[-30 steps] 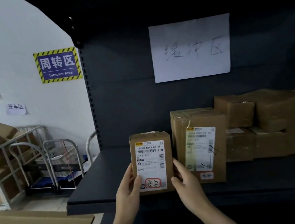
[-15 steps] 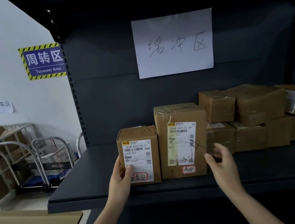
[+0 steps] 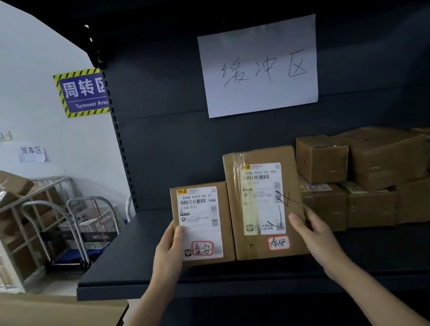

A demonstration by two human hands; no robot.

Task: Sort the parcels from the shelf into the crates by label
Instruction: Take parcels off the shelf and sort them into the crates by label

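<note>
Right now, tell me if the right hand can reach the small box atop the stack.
Probably yes: the right hand holds the tall parcel by its right edge, and the small box sits just above, front unobstructed.

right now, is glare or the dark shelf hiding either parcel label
Head view: the shelf is dim beside the bright wall; the small parcel label reads sharp; tape glare washes the left strip of the tall parcel label; the far-right boxes look dim and soft.

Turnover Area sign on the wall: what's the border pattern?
The Turnover Area sign has a yellow-and-black diagonal-striped border around a blue panel; head view.
</note>
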